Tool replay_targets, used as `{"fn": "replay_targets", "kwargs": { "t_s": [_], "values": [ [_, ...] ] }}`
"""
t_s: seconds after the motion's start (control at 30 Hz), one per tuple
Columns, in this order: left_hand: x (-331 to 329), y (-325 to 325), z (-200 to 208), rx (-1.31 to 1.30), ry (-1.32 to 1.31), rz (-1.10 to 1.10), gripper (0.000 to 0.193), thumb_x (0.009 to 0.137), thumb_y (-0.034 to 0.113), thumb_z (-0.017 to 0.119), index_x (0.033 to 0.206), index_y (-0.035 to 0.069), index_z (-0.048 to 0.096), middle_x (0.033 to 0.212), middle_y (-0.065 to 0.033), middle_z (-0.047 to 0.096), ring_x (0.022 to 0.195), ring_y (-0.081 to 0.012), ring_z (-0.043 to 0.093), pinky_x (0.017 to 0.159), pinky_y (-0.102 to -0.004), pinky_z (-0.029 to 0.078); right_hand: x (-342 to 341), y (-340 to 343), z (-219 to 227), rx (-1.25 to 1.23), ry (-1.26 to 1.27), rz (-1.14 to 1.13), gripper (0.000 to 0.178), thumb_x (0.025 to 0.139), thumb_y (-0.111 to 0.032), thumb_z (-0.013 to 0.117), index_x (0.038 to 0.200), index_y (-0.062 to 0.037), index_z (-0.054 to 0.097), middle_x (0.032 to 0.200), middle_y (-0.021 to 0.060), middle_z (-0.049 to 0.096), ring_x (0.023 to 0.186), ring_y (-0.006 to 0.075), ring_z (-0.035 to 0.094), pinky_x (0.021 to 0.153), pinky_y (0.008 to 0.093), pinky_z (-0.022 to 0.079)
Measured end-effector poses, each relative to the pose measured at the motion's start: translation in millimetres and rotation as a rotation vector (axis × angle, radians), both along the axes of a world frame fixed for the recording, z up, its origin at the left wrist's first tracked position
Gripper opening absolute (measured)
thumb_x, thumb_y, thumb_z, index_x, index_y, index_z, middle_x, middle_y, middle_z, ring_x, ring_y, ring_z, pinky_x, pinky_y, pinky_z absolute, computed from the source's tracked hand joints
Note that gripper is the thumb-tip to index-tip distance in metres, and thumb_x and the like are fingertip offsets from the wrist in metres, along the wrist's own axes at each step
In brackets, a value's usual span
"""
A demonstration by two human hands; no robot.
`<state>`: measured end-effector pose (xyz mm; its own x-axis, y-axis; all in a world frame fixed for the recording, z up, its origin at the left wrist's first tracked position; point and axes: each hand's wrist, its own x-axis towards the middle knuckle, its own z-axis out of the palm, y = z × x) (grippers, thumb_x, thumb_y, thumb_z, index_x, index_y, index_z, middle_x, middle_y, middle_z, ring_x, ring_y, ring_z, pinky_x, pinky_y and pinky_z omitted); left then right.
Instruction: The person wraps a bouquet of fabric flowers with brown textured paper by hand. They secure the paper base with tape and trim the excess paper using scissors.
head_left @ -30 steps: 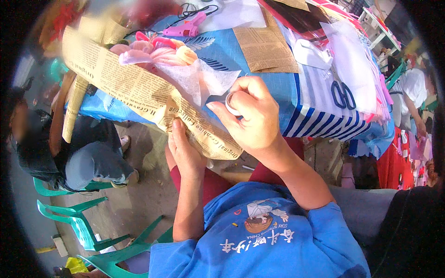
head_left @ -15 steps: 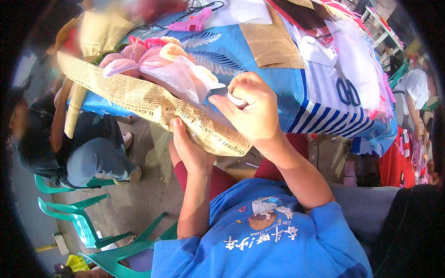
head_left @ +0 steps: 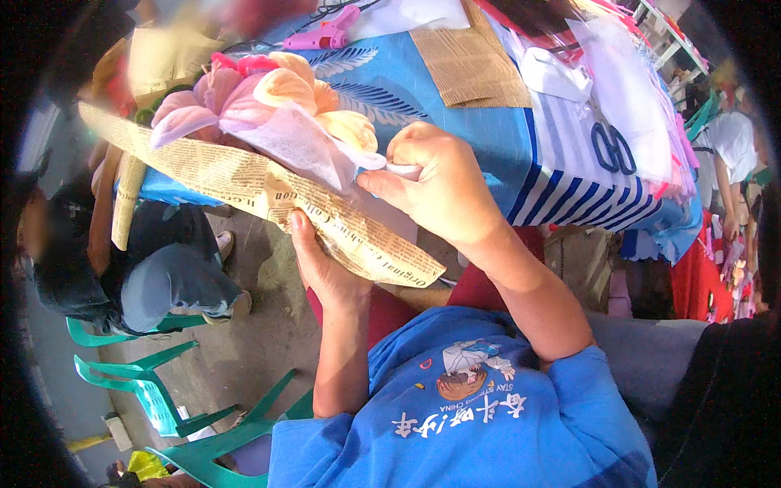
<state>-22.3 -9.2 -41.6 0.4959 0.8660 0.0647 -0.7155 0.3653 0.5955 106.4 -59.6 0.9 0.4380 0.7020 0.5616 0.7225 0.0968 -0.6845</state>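
Note:
A bouquet of soft artificial flowers [head_left: 281, 93] in pinks, peach and cream lies tilted across newspaper-print wrapping paper [head_left: 268, 191]. Thin whitish tissue [head_left: 305, 150] surrounds part of the blooms. My left hand [head_left: 329, 272] grips the paper from below, its thumb on the printed face and its other fingers hidden behind. Right of the flowers, my right hand [head_left: 439, 179] is closed in a pinch on a narrow white strip [head_left: 402, 171]. That strip reaches toward the tissue beside the cream bloom; whether it is joined to the tissue I cannot tell.
The blue patterned table [head_left: 399, 65] holds a pink glue gun [head_left: 323, 31], brown printed paper [head_left: 472, 69], a white object [head_left: 553, 75] and pale sheets [head_left: 622, 89]. Green chairs [head_left: 150, 390] and a seated person [head_left: 171, 264] are at left; another person [head_left: 728, 154] is far right.
The bouquet and paper have shifted slightly left, with the blooms turned more into view. My right hand has moved a little left and down, and more of the white strip shows between its fingers.

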Motion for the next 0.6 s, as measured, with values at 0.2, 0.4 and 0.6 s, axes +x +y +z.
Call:
{"fn": "replay_targets", "kwargs": {
  "t_s": [0.2,0.4,0.6],
  "values": [
    [-5.7,1.0,-1.3,0.062,-0.050,-0.100,0.048,0.088,0.043,0.041,0.121,0.008,0.042,0.112,-0.0084,0.051,0.101,-0.0207,0.050,0.087,-0.0352,0.042,7.4,0.7,0.9,-0.228,0.587,0.232,0.024,0.065,-0.019,0.073,0.062,0.0017,0.060,0.058,0.0094,0.058,0.052,0.0154,0.052,0.052,0.0307,0.041],
    [-0.4,2.2,-3.6,-0.091,0.033,-0.066,0.055,0.086,0.047,0.038,0.123,0.006,0.041,0.115,-0.0125,0.051,0.102,-0.0253,0.050,0.088,-0.0385,0.040,10.6,1.0,-3.2,-0.239,0.893,0.397,0.020,0.067,-0.016,0.073,0.064,0.0015,0.062,0.058,0.0019,0.056,0.055,0.0071,0.048,0.049,0.0256,0.038],
    [-8.7,6.1,-13.6,-0.063,-0.140,-0.174,0.057,0.084,0.045,0.043,0.126,0.006,0.037,0.119,-0.0104,0.049,0.108,-0.0230,0.048,0.090,-0.0384,0.040,9.3,5.7,0.0,-0.343,0.868,0.488,0.021,0.067,-0.016,0.073,0.065,0.0024,0.062,0.059,0.0028,0.057,0.054,0.0083,0.049,0.049,0.0252,0.038]
  ]
}}
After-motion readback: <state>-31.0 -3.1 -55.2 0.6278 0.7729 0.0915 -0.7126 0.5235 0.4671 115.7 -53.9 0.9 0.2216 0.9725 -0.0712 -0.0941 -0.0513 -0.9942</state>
